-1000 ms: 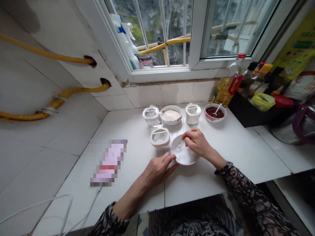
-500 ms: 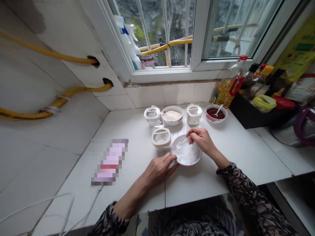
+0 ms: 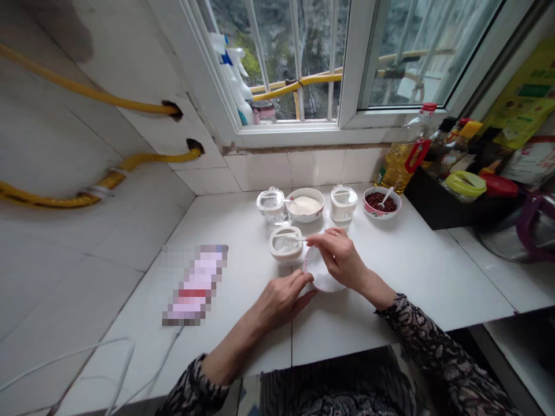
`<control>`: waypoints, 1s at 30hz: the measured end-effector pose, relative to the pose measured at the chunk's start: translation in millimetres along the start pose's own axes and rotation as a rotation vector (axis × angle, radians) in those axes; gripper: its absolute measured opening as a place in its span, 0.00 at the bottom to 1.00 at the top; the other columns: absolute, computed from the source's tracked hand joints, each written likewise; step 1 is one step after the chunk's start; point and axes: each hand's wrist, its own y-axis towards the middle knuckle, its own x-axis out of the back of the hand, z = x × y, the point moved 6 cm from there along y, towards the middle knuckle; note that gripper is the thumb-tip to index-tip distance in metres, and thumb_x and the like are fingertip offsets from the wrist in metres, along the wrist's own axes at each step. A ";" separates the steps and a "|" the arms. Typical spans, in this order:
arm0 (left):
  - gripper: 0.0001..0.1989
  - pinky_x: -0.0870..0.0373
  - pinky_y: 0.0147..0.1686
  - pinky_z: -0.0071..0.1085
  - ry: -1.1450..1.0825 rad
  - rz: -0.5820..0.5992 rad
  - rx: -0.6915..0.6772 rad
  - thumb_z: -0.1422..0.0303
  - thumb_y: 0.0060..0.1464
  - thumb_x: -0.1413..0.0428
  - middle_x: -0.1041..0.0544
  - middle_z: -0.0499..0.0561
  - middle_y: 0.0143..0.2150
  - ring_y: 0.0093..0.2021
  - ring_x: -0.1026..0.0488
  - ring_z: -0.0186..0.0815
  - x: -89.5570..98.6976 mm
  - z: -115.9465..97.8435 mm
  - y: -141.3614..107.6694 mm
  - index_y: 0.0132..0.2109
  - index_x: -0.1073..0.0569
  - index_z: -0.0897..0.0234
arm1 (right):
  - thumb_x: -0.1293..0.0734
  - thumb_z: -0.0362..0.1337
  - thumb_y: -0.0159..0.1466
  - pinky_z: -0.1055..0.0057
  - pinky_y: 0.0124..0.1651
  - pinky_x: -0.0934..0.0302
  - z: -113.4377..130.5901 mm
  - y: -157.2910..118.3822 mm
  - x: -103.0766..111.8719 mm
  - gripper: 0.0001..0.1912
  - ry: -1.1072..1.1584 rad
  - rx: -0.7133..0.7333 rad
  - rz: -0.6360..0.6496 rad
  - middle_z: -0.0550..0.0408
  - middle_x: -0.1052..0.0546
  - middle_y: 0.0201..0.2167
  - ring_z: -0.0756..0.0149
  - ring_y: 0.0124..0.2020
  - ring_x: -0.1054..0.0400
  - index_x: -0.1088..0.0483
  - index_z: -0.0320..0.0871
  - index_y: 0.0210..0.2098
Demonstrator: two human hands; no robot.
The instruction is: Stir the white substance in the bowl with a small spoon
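Note:
My right hand pinches the handle of a small white spoon, whose tip is over the open top of a clear square jar with a pale rim. Beneath that hand sits a bowl of white granules, partly hidden by it. With fingers on the near-left rim, my left hand steadies the bowl. Behind stand another clear jar, a bowl of off-white powder with a spoon in it, and a third jar. A flowered bowl holds dark red grains and a white spoon.
A blurred pinkish flat object with a white cable lies at the left. An oil bottle and a black box of condiment bottles stand at the back right, near a steel pot. Spray bottles stand by the window.
My right hand has moved the spoon leftward and up, out of the bowl to above the nearest jar. My left hand stays on the bowl's rim.

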 end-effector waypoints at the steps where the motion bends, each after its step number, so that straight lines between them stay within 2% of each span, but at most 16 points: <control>1: 0.07 0.34 0.20 0.25 0.003 0.000 0.001 0.67 0.67 0.52 0.28 0.47 0.31 0.23 0.30 0.30 0.0 0.0 0.0 0.48 0.34 0.64 | 0.42 0.31 0.68 0.57 0.52 0.39 3.5 -0.3 -0.6 0.13 -0.048 0.048 0.018 0.50 0.18 0.36 0.61 0.37 0.27 0.26 0.45 0.43; 3: 0.07 0.34 0.20 0.25 0.007 -0.002 -0.003 0.67 0.67 0.52 0.28 0.47 0.31 0.23 0.30 0.30 0.1 -0.2 0.2 0.48 0.34 0.64 | 0.42 0.31 0.68 0.57 0.52 0.39 4.8 -0.2 5.9 0.13 -0.081 0.061 -0.006 0.51 0.18 0.35 0.61 0.36 0.27 0.26 0.45 0.43; 6: 0.07 0.34 0.20 0.25 0.006 0.002 -0.010 0.66 0.68 0.53 0.27 0.48 0.32 0.23 0.30 0.30 0.2 -0.7 0.6 0.48 0.35 0.64 | 0.41 0.32 0.66 0.60 0.50 0.38 -3.3 -0.1 25.1 0.12 -0.100 -0.033 -0.124 0.54 0.20 0.29 0.61 0.36 0.27 0.26 0.46 0.39; 8: 0.07 0.34 0.20 0.25 -0.003 0.006 -0.006 0.67 0.68 0.52 0.27 0.48 0.32 0.23 0.30 0.30 0.2 -0.6 0.7 0.48 0.35 0.64 | 0.40 0.32 0.64 0.62 0.48 0.38 -11.4 -0.7 31.6 0.11 -0.131 -0.096 -0.146 0.55 0.22 0.25 0.61 0.33 0.28 0.26 0.46 0.34; 11: 0.07 0.35 0.20 0.25 -0.009 0.011 0.001 0.67 0.68 0.52 0.28 0.47 0.31 0.22 0.31 0.29 0.5 -0.6 0.9 0.48 0.34 0.64 | 0.39 0.30 0.60 0.63 0.50 0.38 -22.9 -2.0 24.8 0.10 -0.202 -0.154 -0.049 0.56 0.23 0.24 0.62 0.31 0.30 0.28 0.46 0.28; 15: 0.07 0.35 0.20 0.25 -0.002 0.014 -0.008 0.66 0.68 0.52 0.28 0.47 0.31 0.21 0.32 0.29 1.4 -1.5 1.1 0.48 0.35 0.65 | 0.39 0.28 0.58 0.61 0.54 0.41 -29.3 -4.5 6.6 0.11 -0.235 -0.180 0.095 0.57 0.22 0.23 0.65 0.28 0.31 0.28 0.45 0.26; 20: 0.07 0.36 0.20 0.25 0.000 0.012 -0.010 0.66 0.68 0.53 0.28 0.47 0.31 0.21 0.33 0.29 1.9 -1.5 1.4 0.48 0.35 0.65 | 0.40 0.26 0.56 0.65 0.51 0.39 -34.8 -4.9 3.9 0.12 -0.095 -0.287 0.102 0.60 0.24 0.17 0.66 0.28 0.29 0.28 0.44 0.25; 26: 0.07 0.36 0.20 0.24 -0.009 0.013 -0.005 0.66 0.68 0.52 0.29 0.47 0.31 0.22 0.32 0.29 1.4 -1.4 1.7 0.48 0.35 0.65 | 0.41 0.28 0.54 0.72 0.34 0.38 -41.5 -7.3 3.4 0.11 0.087 -0.415 0.135 0.59 0.24 0.17 0.69 0.22 0.31 0.27 0.42 0.25; 30: 0.07 0.36 0.20 0.25 -0.009 0.010 0.001 0.66 0.68 0.52 0.28 0.47 0.31 0.22 0.33 0.29 1.4 -1.2 1.5 0.47 0.35 0.64 | 0.40 0.31 0.53 0.73 0.30 0.37 -43.7 -9.4 3.6 0.10 0.277 -0.530 0.107 0.58 0.23 0.18 0.69 0.21 0.31 0.27 0.42 0.26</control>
